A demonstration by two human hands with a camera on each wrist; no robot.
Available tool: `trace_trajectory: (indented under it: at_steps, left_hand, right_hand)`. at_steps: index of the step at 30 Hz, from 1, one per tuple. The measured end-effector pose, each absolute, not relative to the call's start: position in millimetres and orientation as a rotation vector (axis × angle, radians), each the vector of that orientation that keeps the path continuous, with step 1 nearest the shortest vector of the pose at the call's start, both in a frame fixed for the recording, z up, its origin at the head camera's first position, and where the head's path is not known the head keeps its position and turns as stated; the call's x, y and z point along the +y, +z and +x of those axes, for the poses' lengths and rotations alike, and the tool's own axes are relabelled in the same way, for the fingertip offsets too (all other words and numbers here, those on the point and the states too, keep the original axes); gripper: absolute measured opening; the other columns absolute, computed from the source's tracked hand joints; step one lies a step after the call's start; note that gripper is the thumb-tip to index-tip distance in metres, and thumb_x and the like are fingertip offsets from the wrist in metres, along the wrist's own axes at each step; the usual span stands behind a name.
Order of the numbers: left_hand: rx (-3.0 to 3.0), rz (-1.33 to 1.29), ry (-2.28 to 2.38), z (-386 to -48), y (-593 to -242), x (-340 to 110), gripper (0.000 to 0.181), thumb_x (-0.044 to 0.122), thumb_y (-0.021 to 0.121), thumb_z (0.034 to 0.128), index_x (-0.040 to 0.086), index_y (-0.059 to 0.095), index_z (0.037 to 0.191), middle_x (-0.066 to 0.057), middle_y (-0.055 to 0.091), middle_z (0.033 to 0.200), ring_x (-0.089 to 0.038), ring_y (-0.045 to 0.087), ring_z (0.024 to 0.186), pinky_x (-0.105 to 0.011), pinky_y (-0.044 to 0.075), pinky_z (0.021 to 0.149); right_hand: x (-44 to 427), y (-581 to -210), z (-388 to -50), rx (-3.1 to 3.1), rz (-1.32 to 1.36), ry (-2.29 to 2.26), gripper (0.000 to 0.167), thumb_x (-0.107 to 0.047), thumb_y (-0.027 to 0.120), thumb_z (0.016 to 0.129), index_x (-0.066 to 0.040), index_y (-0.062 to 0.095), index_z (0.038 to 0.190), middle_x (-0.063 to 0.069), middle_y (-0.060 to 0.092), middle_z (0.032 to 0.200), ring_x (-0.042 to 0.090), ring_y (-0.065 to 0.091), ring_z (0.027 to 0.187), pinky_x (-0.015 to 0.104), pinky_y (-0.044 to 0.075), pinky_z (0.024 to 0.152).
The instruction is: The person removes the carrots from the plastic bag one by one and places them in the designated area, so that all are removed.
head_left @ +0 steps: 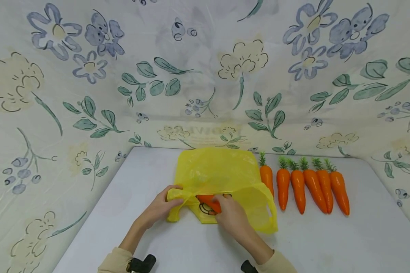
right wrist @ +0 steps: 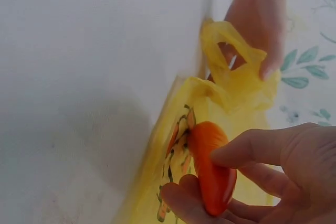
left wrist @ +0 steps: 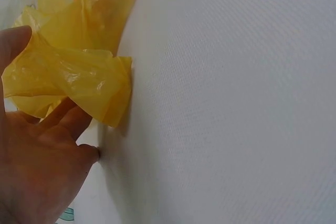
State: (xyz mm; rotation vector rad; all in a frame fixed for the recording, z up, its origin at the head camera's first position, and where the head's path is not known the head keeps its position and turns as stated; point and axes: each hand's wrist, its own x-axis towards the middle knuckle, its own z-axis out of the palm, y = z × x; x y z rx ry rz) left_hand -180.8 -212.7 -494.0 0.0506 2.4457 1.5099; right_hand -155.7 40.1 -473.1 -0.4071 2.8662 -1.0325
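Observation:
A yellow plastic bag [head_left: 222,167] lies spread on the white table, its mouth toward me. My left hand [head_left: 160,206] pinches the gathered left handle [left wrist: 79,77] of the bag between thumb and fingers. At the mouth, my right hand [head_left: 233,218] holds an orange-red carrot [right wrist: 210,166], thumb on one side and fingers on the other. No leafy top shows on this carrot. It lies over the bag's lower layer, which bears a printed vegetable pattern [right wrist: 176,156]. The bag's right side [head_left: 259,208] bulges loosely beside the right hand.
Several orange carrots [head_left: 298,189] with green tops lie in a row right of the bag, the nearest one [head_left: 266,176] partly behind its edge. White table surface [head_left: 328,246] extends in front. A flowered cloth [head_left: 198,76] hangs behind and around the table.

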Motion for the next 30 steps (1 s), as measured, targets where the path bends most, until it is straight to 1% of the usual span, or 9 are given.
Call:
trace_trajectory:
  at_steps: [2,4,7,9,11,13,16,24,30]
  left_hand:
    - [2.446,0.047,1.510,-180.6,-494.1,-212.4,0.052,0.032,0.065,0.0943,0.014,0.047,0.140,-0.012,0.050,0.136,-0.023,0.050,0.110,-0.035,0.047,0.091]
    - [2.447,0.046,1.509,-180.4,-494.1,-212.1,0.052,0.032,0.065,0.0943,0.014,0.047,0.140,-0.012,0.049,0.138,-0.024,0.050,0.111,-0.037,0.047,0.092]
    - [2.447,0.045,1.502,-180.2,-493.7,-211.8,0.052,0.032,0.065,0.0943,0.014,0.047,0.140,-0.013,0.048,0.140,-0.024,0.049,0.112,-0.038,0.047,0.094]
    - [2.450,0.043,1.497,-180.1,-493.0,-211.6,0.052,0.033,0.065,0.0941,0.014,0.047,0.140,-0.013,0.047,0.141,-0.024,0.049,0.113,-0.039,0.047,0.095]
    - [2.449,0.043,1.496,-180.1,-492.3,-211.6,0.052,0.033,0.065,0.0940,0.014,0.047,0.140,-0.013,0.047,0.141,-0.025,0.049,0.113,-0.039,0.046,0.095]
    - [2.448,0.042,1.497,-179.9,-491.7,-211.7,0.052,0.032,0.065,0.0939,0.013,0.048,0.140,-0.013,0.047,0.141,-0.025,0.049,0.113,-0.038,0.046,0.094]
    - [2.449,0.044,1.498,-179.6,-491.3,-212.1,0.052,0.032,0.065,0.0938,0.013,0.048,0.139,-0.014,0.046,0.142,-0.025,0.049,0.113,-0.038,0.046,0.094]
    - [2.454,0.042,1.495,-179.5,-491.9,-212.4,0.052,0.033,0.065,0.0938,0.014,0.047,0.140,-0.013,0.047,0.141,-0.025,0.049,0.113,-0.038,0.045,0.093]
    - [2.452,0.049,1.496,-180.3,-492.5,-212.2,0.052,0.033,0.065,0.0938,0.014,0.047,0.140,-0.013,0.047,0.141,-0.025,0.049,0.113,-0.038,0.045,0.093]
  right_hand:
    - [45.1,-472.5,-153.4,2.864,-0.396,-1.037,0.042,0.011,0.067,0.072,-0.008,0.068,0.109,0.014,0.066,0.101,0.021,0.053,0.075,0.030,0.043,0.058]
    - [49.9,-472.0,-150.9,2.852,-0.376,-1.045,0.041,0.010,0.067,0.072,-0.009,0.068,0.109,0.013,0.066,0.101,0.020,0.051,0.075,0.030,0.043,0.059]
    - [56.7,-471.0,-146.7,2.850,-0.362,-1.031,0.037,0.008,0.070,0.075,-0.010,0.068,0.108,0.011,0.067,0.101,0.020,0.054,0.079,0.036,0.051,0.069]
    - [60.9,-469.7,-143.8,2.838,-0.351,-1.030,0.037,0.008,0.070,0.076,-0.010,0.068,0.109,0.011,0.067,0.103,0.020,0.055,0.082,0.039,0.053,0.075]
    - [65.1,-466.9,-140.3,2.830,-0.339,-1.030,0.037,0.008,0.069,0.077,-0.012,0.067,0.109,0.011,0.066,0.105,0.020,0.055,0.082,0.040,0.053,0.076]
    - [69.0,-463.4,-137.2,2.821,-0.335,-1.045,0.038,0.008,0.068,0.077,-0.012,0.066,0.109,0.012,0.066,0.106,0.021,0.053,0.080,0.037,0.051,0.071]
    - [73.8,-457.0,-132.5,2.834,-0.340,-1.040,0.037,0.007,0.069,0.078,-0.013,0.066,0.109,0.012,0.065,0.104,0.020,0.053,0.078,0.034,0.050,0.067]
    - [79.1,-447.8,-124.4,2.806,-0.339,-0.983,0.036,0.002,0.075,0.079,-0.015,0.066,0.109,0.008,0.064,0.099,0.020,0.054,0.077,0.042,0.054,0.075]
    - [81.7,-447.8,-120.0,2.805,-0.360,-1.015,0.036,0.002,0.076,0.079,-0.017,0.066,0.109,0.009,0.065,0.100,0.021,0.055,0.078,0.043,0.055,0.075]
